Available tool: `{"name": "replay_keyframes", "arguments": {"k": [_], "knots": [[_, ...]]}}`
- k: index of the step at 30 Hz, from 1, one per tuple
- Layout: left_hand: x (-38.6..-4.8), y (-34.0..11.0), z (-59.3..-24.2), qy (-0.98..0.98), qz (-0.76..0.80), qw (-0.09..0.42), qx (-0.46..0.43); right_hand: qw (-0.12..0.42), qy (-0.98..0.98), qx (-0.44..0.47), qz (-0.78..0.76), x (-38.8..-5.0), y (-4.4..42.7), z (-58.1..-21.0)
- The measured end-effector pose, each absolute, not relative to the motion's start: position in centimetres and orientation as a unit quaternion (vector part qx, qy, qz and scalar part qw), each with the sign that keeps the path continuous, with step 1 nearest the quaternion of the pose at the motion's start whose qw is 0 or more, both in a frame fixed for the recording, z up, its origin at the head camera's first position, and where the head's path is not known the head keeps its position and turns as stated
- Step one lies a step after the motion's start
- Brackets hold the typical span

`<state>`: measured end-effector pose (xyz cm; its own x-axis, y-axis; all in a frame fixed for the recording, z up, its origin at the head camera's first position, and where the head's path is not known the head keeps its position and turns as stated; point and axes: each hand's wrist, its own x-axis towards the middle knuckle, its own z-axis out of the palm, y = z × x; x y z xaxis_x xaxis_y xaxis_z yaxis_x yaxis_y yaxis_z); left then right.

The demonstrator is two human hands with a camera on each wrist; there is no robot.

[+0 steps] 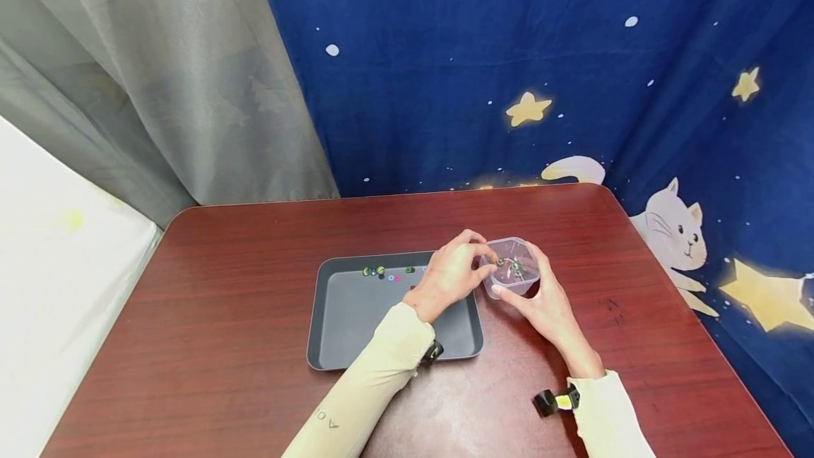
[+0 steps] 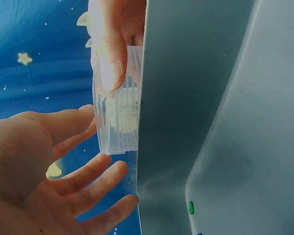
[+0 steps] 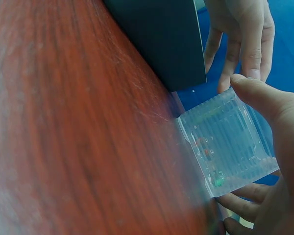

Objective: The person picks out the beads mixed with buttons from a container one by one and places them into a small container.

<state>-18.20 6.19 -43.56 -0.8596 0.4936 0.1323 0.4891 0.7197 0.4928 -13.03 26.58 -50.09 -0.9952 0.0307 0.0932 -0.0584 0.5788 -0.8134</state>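
The person's left hand (image 1: 450,273) reaches over the rim of a small clear plastic box (image 3: 237,142), thumb and forefinger close together at its mouth; whether they pinch anything cannot be told, while in the left wrist view the remaining fingers fan out loosely beside the wall. The right hand (image 1: 545,302) grips the box, thumb on one side and fingers curled round the other. For this work among small pieces, a light, steady grip by the right hand seems best, since thin plastic may flex when squeezed and any jolt could spill what is inside. The left hand would do well to work with thumb and fingertip alone, the other fingers clear of the rim so they neither knock the box nor block the view into it. The box is just beside the right end of a dark grey rectangular tray (image 1: 346,331); whether its base touches the reddish-brown wooden table (image 1: 242,288) is unclear. Inside it lie small green and shiny bits (image 1: 517,268), too small to identify. The tray carries little round yellow-green, dark, blue and pink pieces (image 1: 391,278) along its far side, partly hidden by the left hand.
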Motion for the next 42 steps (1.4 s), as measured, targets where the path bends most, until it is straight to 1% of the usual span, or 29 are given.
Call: {"name": "replay_keyframes", "arguments": {"k": [15,23,33,42], "knots": [[-18.27,6.04,-43.92,0.926,0.271,0.005,0.262,0.046,-0.886,0.006,0.461,-13.24,26.63,-50.31],[-18.23,6.02,-43.82,0.928,0.271,0.020,0.253,0.056,-0.881,0.017,0.470,-13.27,26.62,-50.30],[-18.22,6.02,-43.87,0.929,0.271,0.034,0.248,0.050,-0.882,0.012,0.469,-13.15,26.62,-50.41],[-18.19,5.59,-43.68,0.922,0.294,0.006,0.252,0.051,-0.881,0.011,0.470,-13.16,26.58,-50.26]]}}
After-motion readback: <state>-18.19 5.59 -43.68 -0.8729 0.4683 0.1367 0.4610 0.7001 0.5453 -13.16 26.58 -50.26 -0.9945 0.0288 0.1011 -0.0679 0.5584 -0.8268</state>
